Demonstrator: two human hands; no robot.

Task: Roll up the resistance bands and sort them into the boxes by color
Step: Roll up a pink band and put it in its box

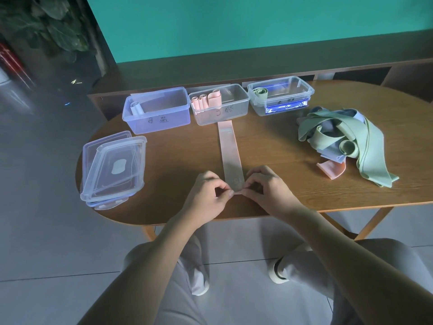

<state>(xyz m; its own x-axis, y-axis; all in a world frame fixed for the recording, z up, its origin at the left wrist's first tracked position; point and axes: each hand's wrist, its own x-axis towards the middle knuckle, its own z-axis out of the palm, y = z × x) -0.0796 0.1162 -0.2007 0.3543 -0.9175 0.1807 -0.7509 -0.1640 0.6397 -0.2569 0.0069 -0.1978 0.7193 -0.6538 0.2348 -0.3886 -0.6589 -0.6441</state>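
A pink resistance band (230, 151) lies flat and straight on the wooden table (178, 156), running from the middle box toward me. My left hand (208, 195) and my right hand (267, 186) both pinch its near end at the table's front. Three clear boxes stand in a row at the back: the left box (161, 118) holds a rolled pale blue band, the middle box (232, 113) holds several rolled pink bands, the right box (288, 99) holds a rolled green band. A loose pile of bands (339, 137), green, blue and pink, lies at the right.
Stacked clear lids (112, 167) sit at the table's left edge. A low wooden shelf (351, 73) runs behind the table under a teal wall. My knees and feet are below the front edge, over a tiled floor.
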